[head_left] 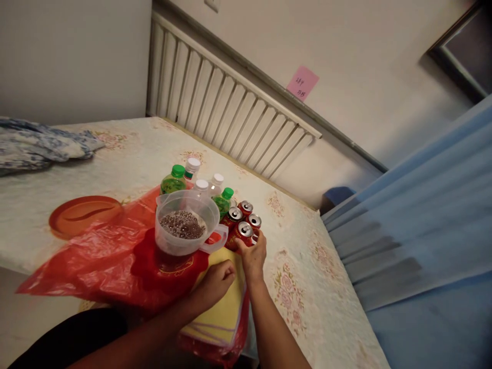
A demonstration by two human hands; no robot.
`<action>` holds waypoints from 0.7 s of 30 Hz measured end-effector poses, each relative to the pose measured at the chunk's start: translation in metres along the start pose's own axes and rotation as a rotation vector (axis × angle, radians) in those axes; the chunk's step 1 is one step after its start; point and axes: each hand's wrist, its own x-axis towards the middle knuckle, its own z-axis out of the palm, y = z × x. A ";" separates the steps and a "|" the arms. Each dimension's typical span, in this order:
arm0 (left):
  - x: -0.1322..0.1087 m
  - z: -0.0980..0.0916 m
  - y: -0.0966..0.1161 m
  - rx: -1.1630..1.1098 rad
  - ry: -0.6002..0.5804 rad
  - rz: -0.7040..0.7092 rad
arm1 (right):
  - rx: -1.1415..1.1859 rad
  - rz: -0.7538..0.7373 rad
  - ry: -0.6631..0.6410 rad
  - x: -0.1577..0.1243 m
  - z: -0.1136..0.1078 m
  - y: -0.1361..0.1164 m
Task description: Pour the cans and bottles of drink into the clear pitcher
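Note:
My right hand (254,258) has its thumb and fingers around the front red soda can (243,231), which stands upright with its silver top showing. More red cans (246,207) stand close behind and beside it. My left hand (217,283) is curled into a loose fist above a yellow cloth (220,311), with nothing visible in it. To the left of both hands is a clear plastic measuring jug (163,241), its handle towards the cans. Dark, bubbly liquid (183,225) partly fills the jug, which stands on a red plastic bag (103,256).
Behind the jug stand green-capped bottles (173,179) and white-capped bottles (192,168). An orange lid (82,212) lies at left, near bunched patterned fabric (42,146). A radiator (226,97) lines the wall behind the floral-covered table (307,297); a blue curtain (418,215) hangs at right.

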 end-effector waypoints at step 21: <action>-0.018 -0.004 -0.005 -0.052 0.098 0.095 | 0.153 -0.044 -0.304 -0.013 -0.080 -0.017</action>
